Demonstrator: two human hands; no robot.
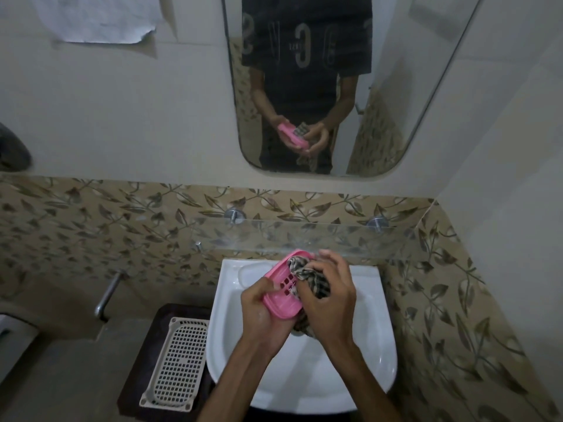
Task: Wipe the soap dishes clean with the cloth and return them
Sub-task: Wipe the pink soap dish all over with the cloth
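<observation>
Pink soap dish (281,287), light, stiff, likely slick: gripped at its 7 o'clock end by left hand (263,309). Soft checked cloth (307,277) bunched in right hand (327,295), pressed into dish at 2 o'clock.

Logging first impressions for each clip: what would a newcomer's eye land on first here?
The bright pink soap dish, held over the white sink by the left hand while the right hand works a checked cloth into it. Next, the mirror above, reflecting the same hands and dish. Left of the sink lies a white plastic tray.
</observation>
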